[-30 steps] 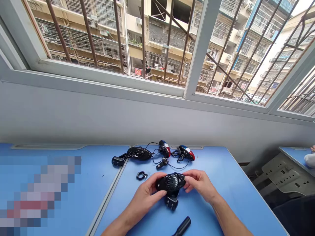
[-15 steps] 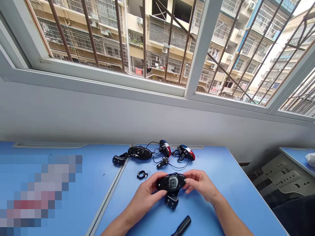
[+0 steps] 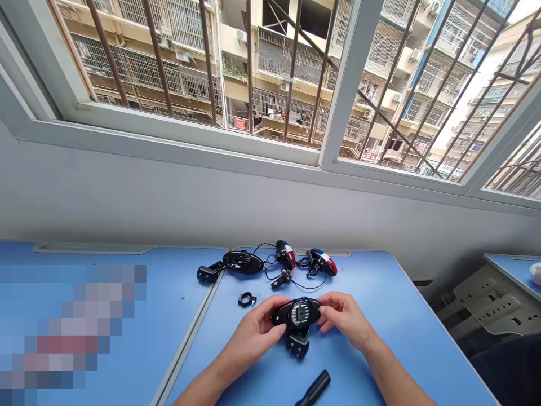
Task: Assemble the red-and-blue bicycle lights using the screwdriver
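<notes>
black oval device, between left and right hands

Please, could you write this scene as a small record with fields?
left hand: holds left end of glossy black oval plastic unit
right hand: fingers at its right end
nearest person: black cylindrical handle, cut off by picture edge
beyond hands: small black ring clamp; red-white-blue oval plastic piece, a similar one right of it
surface: smooth blue tabletop
</notes>
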{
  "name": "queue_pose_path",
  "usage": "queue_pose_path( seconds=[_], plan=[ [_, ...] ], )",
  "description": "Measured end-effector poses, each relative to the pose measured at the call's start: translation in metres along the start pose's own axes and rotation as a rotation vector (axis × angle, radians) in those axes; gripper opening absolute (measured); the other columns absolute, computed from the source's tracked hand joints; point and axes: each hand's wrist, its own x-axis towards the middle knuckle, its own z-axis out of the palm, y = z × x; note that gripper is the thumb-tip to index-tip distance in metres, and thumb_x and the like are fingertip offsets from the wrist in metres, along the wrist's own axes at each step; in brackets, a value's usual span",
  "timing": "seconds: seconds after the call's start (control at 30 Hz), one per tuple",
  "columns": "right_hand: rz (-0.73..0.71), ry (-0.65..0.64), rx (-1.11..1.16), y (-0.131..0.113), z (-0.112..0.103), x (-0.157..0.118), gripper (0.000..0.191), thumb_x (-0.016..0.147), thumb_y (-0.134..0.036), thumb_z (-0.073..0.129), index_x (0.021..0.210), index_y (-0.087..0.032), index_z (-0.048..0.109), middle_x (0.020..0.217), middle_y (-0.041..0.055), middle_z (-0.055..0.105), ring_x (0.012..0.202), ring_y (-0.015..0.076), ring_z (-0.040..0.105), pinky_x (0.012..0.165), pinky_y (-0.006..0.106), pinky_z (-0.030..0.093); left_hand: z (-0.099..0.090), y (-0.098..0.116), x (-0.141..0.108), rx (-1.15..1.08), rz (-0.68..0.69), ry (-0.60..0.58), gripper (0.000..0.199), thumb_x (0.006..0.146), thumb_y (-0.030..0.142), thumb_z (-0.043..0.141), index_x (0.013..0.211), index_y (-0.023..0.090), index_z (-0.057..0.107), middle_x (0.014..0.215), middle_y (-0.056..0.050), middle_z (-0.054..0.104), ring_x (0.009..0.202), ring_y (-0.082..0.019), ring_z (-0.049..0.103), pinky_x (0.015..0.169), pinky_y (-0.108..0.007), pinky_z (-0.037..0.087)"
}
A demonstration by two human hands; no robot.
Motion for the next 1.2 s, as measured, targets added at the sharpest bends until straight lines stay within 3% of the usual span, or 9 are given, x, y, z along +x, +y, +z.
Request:
queue_pose_path(
  seconds=[0.27,1.2],
  plan=[
    [0.002,-0.015,0.012,0.0028,-0.0029,0.0004,0.042,0.061,-0.046,0.078,0.085,-0.013,0.068,0.067,0.0037,0.067,0.062,0.0161,0.065,0.056,0.030,0.054,-0.0033,0.0072,-0.0039,-0.074,-0.089,-0.009,0.042,0.069,0.021,0.053,0.109,0.020,0.066,0.108,-0.005,0.071,0.108,-0.028,0.060,0.095,-0.040,0.044],
    [-0.029,-0.038,0.043,-0.0021,0.0031,-0.0048,0.047,0.057,-0.049,0.081,0.085,-0.014,0.067,0.068,0.0019,0.065,0.063,0.0142,0.062,0.055,0.027,0.053,-0.0087,0.0040,0.0007,-0.493,-0.266,-0.024,0.040,0.057,0.011,0.066,0.094,0.018,0.075,0.100,-0.006,0.073,0.099,-0.022,0.059,0.087,-0.030,0.042]
  ],
)
